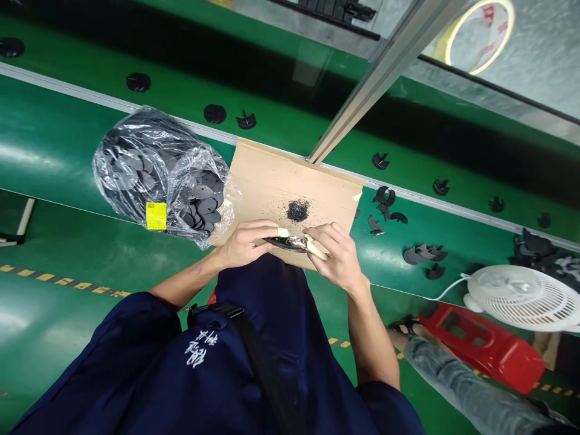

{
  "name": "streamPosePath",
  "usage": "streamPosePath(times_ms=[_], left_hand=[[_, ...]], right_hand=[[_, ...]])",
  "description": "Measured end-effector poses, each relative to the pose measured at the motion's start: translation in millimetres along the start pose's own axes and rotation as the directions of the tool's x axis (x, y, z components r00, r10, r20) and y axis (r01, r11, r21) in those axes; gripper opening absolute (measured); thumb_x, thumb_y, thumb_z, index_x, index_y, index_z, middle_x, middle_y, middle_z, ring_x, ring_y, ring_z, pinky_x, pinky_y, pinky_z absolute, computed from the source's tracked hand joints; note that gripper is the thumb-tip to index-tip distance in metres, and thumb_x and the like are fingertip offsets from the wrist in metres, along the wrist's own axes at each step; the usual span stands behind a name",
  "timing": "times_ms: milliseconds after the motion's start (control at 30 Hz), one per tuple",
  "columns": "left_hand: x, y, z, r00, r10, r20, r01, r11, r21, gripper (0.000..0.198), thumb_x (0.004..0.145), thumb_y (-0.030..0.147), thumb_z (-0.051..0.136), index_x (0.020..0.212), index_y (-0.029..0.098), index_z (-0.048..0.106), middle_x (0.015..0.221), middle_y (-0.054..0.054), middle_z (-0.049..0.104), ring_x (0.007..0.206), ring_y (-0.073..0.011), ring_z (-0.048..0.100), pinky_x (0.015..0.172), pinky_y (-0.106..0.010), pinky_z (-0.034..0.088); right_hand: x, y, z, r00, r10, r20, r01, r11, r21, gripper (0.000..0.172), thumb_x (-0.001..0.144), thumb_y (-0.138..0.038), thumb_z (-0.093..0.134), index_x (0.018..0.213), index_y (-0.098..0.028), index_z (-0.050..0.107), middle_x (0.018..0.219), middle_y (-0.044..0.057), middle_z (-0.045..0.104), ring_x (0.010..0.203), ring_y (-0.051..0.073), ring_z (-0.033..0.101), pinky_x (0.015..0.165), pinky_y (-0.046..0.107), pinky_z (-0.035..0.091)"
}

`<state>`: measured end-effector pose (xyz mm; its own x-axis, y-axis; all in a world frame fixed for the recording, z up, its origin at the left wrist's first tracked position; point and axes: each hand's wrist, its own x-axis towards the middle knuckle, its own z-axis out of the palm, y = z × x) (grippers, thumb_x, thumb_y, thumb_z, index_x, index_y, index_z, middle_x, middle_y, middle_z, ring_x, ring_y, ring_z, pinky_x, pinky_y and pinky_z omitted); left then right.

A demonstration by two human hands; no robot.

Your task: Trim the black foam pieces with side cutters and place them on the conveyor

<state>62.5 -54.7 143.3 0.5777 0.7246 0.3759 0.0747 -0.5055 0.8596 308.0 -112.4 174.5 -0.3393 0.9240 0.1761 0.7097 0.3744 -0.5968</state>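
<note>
My left hand (247,243) is closed on the edge of a thin black disc (285,244), which is tilted near my waist. A pale wrap covers one of its fingertips. My right hand (336,251) is wrapped round a small hand cutter (312,245) with yellowish handles and a metal head. The cutter's head lies against the disc's edge; whether its jaws are closed is too small to tell. Beyond both hands, a heap of tiny black scraps (298,210) is scattered on a cardboard sheet (267,172).
A clear plastic bag (136,163) of dark discs, with a yellow label (156,215), lies open on the left. Cut black pieces (421,254) lie to the right, near a white fan (521,296). A metal post (362,90) rises behind the cardboard. Another person's leg (453,374) shows beside a red stool (489,350).
</note>
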Motion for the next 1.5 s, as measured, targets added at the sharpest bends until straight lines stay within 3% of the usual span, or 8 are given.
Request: streamPosePath(times_ms=[433,800,1000,1167,1233,1333,1400,1500], left_hand=[[-2.0,-3.0,4.3,0.998,0.041,-0.037,-0.042,0.999,-0.018,0.02,0.092,0.026,0.073,0.109,0.016,0.078,0.095,-0.011,0.08,0.083,-0.016,0.077,0.076,-0.023,0.063],[3.8,-9.0,-3.7,1.0,0.023,0.005,-0.023,1.0,0.014,0.025,0.094,0.024,0.071,0.118,0.018,0.075,0.099,-0.011,0.078,0.088,-0.0166,0.075,0.08,-0.026,0.061],[6.2,-9.0,1.5,0.992,-0.004,0.127,-0.012,0.991,0.13,0.026,0.097,0.025,0.065,0.121,0.018,0.071,0.096,-0.008,0.075,0.088,-0.0158,0.071,0.082,-0.027,0.06],[2.1,-23.1,5.5,0.979,-0.145,0.14,0.124,0.981,0.147,0.028,0.1,0.032,0.059,0.121,0.017,0.07,0.105,-0.01,0.074,0.097,-0.0188,0.071,0.089,-0.031,0.059],[0.3,-33.8,8.9,0.953,-0.287,0.1,0.277,0.955,0.103,0.031,0.1,0.039,0.058,0.116,0.016,0.071,0.106,-0.01,0.075,0.097,-0.0203,0.071,0.09,-0.033,0.059],[-5.0,-53.6,17.4,0.854,-0.519,0.033,0.52,0.853,-0.046,0.05,0.096,0.059,0.055,0.107,0.013,0.071,0.101,-0.011,0.075,0.092,-0.0226,0.072,0.085,-0.035,0.06],[-10.5,-67.7,23.0,0.782,-0.623,-0.016,0.613,0.774,-0.16,0.066,0.093,0.074,0.046,0.099,0.012,0.071,0.094,-0.012,0.076,0.09,-0.0246,0.072,0.082,-0.037,0.061],[-16.8,-89.2,24.0,0.692,-0.713,-0.109,0.695,0.7,-0.166,0.084,0.092,0.084,0.027,0.086,0.012,0.072,0.084,-0.013,0.075,0.082,-0.026,0.072,0.076,-0.039,0.061]], right_hand=[[-0.6,2.6,3.4,0.995,-0.098,-0.011,0.09,0.95,-0.299,0.025,0.105,-0.028,0.048,0.109,-0.022,0.072,0.076,0.004,0.065,0.071,0.019,0.053,0.066,0.033,0.039],[-1.4,14.1,18.9,0.991,0.033,-0.13,-0.05,0.991,-0.125,0.024,0.103,-0.022,0.048,0.103,-0.022,0.072,0.076,0.005,0.067,0.071,0.019,0.059,0.065,0.031,0.041],[1.9,17.3,19.6,1.0,0.008,-0.022,-0.014,0.955,-0.298,0.023,0.103,-0.029,0.051,0.11,-0.021,0.072,0.085,0.007,0.07,0.079,0.022,0.058,0.068,0.034,0.039],[-0.7,34.6,28.4,0.99,0.128,0.05,-0.121,0.984,-0.133,0.026,0.1,-0.036,0.057,0.119,-0.022,0.068,0.095,0.008,0.071,0.088,0.024,0.06,0.078,0.035,0.044],[-6.0,51.3,42.1,0.976,0.209,0.069,-0.204,0.977,-0.065,0.03,0.097,-0.04,0.061,0.119,-0.021,0.067,0.096,0.007,0.071,0.089,0.024,0.062,0.081,0.036,0.047],[-20.9,77.9,69.5,0.912,0.401,0.087,-0.393,0.915,-0.094,0.036,0.095,-0.046,0.062,0.117,-0.018,0.067,0.097,0.009,0.071,0.091,0.025,0.064,0.084,0.037,0.048],[-35.0,91.7,87.5,0.826,0.559,0.075,-0.541,0.823,-0.173,0.034,0.097,-0.046,0.058,0.113,-0.018,0.068,0.097,0.009,0.072,0.092,0.025,0.064,0.084,0.036,0.048],[-58.5,104.3,109.3,0.781,0.625,0.012,-0.608,0.764,-0.217,0.035,0.1,-0.041,0.049,0.113,-0.015,0.068,0.102,0.013,0.072,0.092,0.027,0.063,0.081,0.038,0.048]])
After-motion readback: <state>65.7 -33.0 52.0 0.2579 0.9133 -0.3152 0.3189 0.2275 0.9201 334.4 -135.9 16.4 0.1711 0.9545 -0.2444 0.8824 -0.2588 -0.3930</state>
